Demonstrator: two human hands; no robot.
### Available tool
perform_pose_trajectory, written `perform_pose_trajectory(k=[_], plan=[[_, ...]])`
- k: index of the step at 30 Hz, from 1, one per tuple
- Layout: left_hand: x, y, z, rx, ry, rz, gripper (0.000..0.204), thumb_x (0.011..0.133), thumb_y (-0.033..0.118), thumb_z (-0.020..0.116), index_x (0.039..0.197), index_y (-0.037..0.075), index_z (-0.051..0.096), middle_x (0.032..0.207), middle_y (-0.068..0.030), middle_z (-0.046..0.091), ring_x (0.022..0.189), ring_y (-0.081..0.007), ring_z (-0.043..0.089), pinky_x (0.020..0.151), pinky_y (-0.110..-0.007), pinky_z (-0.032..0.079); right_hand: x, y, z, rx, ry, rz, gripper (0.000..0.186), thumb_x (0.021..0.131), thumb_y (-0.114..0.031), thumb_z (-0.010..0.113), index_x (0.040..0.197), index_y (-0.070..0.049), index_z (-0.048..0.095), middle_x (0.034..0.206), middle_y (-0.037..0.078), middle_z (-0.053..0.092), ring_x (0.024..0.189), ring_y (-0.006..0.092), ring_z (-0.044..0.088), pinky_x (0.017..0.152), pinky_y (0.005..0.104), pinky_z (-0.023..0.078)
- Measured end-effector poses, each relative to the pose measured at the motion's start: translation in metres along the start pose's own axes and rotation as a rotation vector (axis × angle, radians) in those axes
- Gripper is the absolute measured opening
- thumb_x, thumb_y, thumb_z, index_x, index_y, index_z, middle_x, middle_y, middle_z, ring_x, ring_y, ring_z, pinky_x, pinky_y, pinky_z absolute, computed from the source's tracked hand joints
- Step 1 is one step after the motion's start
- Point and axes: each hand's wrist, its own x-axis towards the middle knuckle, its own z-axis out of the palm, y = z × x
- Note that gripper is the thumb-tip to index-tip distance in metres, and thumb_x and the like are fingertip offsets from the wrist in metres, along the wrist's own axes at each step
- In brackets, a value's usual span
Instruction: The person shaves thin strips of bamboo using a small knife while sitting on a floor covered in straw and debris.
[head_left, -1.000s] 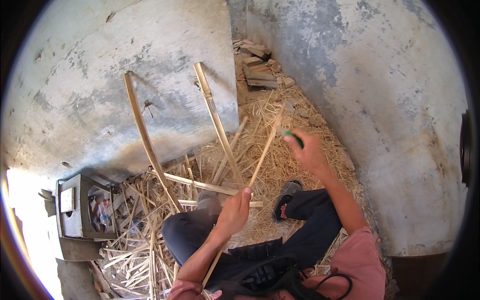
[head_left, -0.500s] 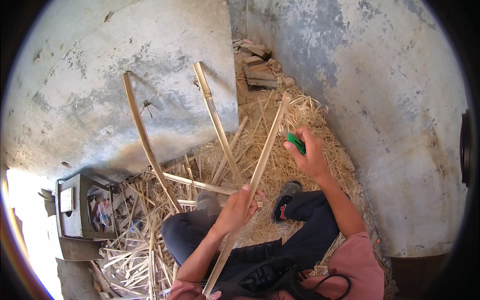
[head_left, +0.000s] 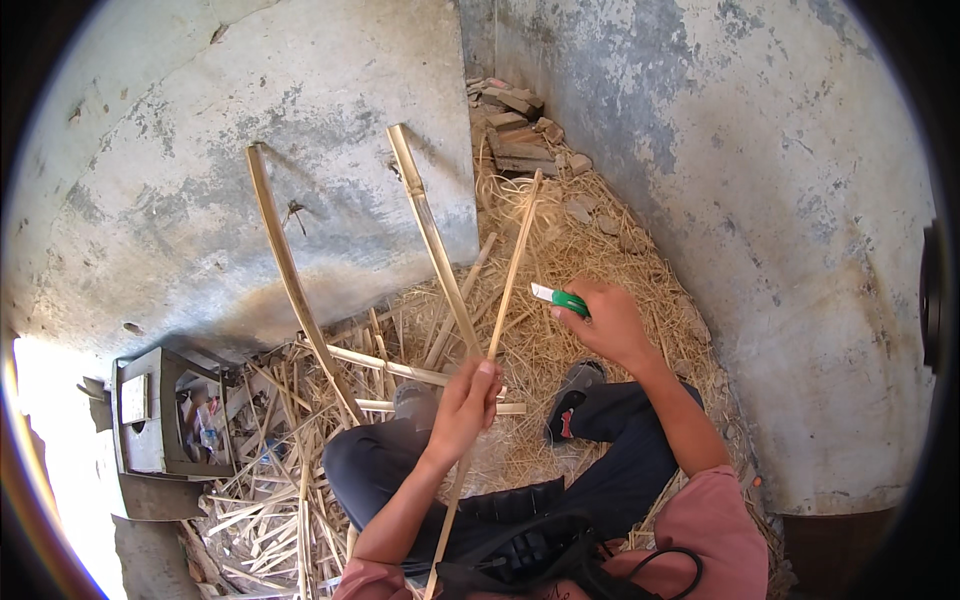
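Note:
My left hand is wrapped around a long bamboo strip, which slants from my lap up toward the far corner with its narrow edge facing up. In my right hand is a green utility knife, its pale blade out and pointing left toward the strip. A gap lies between blade and strip. Below the left hand, crossing strips lie between my feet. Part of the held strip is hidden behind my left hand and wrist.
Two long bamboo strips lean on the left wall. Straw and shavings cover the floor. Bricks fill the far corner. A wooden box and piled split strips lie at the left.
The strip has turned onto its narrow edge and its far end has swung left. My right hand has dropped slightly, and the knife blade now shows plainly. The left hand has shifted slightly left.

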Motion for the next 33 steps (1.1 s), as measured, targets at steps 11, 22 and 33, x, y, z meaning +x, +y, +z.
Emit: perform_pose_trajectory(k=[11,22,33], plan=[[0.006,-0.025,-0.005,1.021,0.252,0.238,0.036,0.108,0.036,0.066,0.118,0.002,0.056,0.081,-0.0232,0.072,0.077,-0.0453,0.073,0.066,-0.051,0.055,0.002,-0.003,-0.015,0.084,-0.043,0.227,0.032,0.097,-0.039,0.077,0.099,-0.008,0.075,0.074,0.012,0.070,0.063,0.0286,0.067,0.060,0.0420,0.050],[-0.001,-0.003,0.004,0.512,0.054,0.267,0.027,0.108,0.024,0.069,0.117,0.001,0.058,0.088,-0.0151,0.076,0.074,-0.0228,0.073,0.068,-0.038,0.055,-0.001,-0.016,0.002,0.473,0.032,0.200,0.037,0.096,-0.037,0.083,0.094,-0.004,0.066,0.069,0.000,0.056,0.063,0.0092,0.049,0.058,0.0314,0.040],[0.001,-0.011,-0.006,0.464,-0.056,0.268,0.024,0.109,0.023,0.068,0.112,0.000,0.062,0.081,-0.0109,0.071,0.067,-0.0143,0.066,0.062,-0.034,0.052,-0.001,-0.016,0.021,0.904,0.002,0.335,0.035,0.092,-0.020,0.087,0.098,-0.011,0.054,0.089,0.000,0.066,0.082,0.0065,0.064,0.071,0.0248,0.050]])
